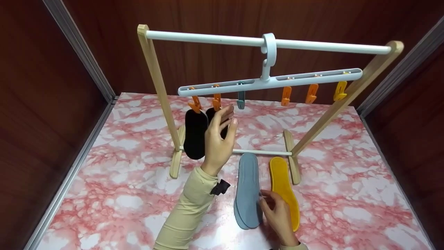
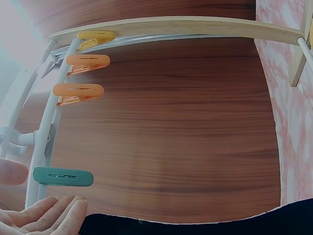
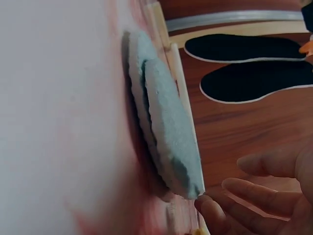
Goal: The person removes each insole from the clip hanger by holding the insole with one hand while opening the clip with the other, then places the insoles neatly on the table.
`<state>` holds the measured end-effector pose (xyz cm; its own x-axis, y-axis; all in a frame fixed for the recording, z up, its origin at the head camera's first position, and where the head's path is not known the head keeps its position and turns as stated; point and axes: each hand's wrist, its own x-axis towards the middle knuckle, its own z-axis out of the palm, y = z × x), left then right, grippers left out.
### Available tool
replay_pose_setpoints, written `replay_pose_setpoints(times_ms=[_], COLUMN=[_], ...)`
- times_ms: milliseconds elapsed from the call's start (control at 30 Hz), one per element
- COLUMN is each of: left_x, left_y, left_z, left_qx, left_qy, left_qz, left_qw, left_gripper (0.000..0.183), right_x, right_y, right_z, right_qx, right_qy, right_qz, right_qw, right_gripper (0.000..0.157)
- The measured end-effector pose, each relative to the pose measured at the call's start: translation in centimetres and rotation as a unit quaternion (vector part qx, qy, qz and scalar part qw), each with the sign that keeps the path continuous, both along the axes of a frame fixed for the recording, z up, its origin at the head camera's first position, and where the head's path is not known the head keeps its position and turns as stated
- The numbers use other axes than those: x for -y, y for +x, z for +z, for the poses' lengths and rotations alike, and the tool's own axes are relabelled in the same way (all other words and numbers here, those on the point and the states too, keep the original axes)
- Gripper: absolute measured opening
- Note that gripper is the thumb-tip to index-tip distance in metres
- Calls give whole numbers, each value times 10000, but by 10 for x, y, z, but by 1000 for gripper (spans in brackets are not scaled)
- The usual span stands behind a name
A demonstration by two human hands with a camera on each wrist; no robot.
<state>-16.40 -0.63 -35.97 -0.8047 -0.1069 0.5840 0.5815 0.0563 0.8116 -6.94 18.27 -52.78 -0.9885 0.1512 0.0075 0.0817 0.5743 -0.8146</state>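
While grey insoles (image 1: 248,191) are pointing up-frame, lower centre, the right grip (image 1: 278,212), parted and empty, is hovering nearer, by their right edge. The left grip (image 1: 218,143) is gaping empty.

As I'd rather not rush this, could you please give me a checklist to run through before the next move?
1. Hanger hooked on top bar: ok.
2. Black insoles held by orange clips: ok.
3. Green clip free: ok.
4. Left hand empty: ok.
5. Grey insoles apart: not ok, one overlaps the other.
6. Right hand gripping one: not ok, fingertips only at the edge.
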Motion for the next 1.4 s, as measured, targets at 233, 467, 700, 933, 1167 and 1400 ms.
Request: replay_pose_setpoints(times_ms=[233,467,700,933,1167,1400], left_x=[2,6,10,14,18,20], left_y=[1,0,0,1,2,2], left_z=[0,-1,-4,-5,-6,-7], left_qx=[12,-91,-104,-95,-110,-121], left_qy=[-50,-26,3,15,75,103], left_qz=[182,383,536,712,776,863], left_qw=[9998,9992,9985,9974,9969,9961], left_gripper=[33,26,21,20,19,18], right_x=[1,5,9,13,24,34], right_y=[-7,-15,-21,-27,-31,-29], right_z=[6,9,9,13,28,52], right_qx=[-174,-585,-807,-1246,-1398,-1270], right_qy=[-99,-498,-861,-1081,-1155,-1277], right_qz=[181,477,529,574,710,686], right_qw=[9996,9959,9916,9846,9809,9813], right_gripper=[22,22,22,22,21,22])
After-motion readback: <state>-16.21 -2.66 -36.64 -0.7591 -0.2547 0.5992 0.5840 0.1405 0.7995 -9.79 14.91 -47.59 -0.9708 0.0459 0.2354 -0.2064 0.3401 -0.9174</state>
